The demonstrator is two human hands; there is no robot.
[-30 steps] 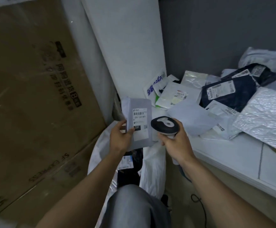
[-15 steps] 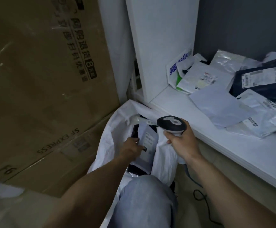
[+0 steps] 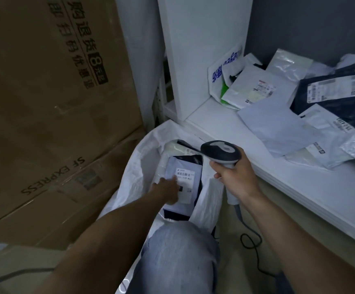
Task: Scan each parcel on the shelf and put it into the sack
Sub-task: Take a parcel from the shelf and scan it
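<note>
Touching parcel [image 3: 184, 166] within sack [image 3: 144, 149], left hand [image 3: 168, 189], right hand [image 3: 233, 177] gripping scanner [image 3: 221, 152]

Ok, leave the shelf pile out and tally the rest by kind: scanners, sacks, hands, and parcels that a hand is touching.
Scanner: 1
Sack: 1
Hands: 2 (left hand, right hand)
Parcel touched by the left hand, lying in the sack: 1
Total: 5
</note>
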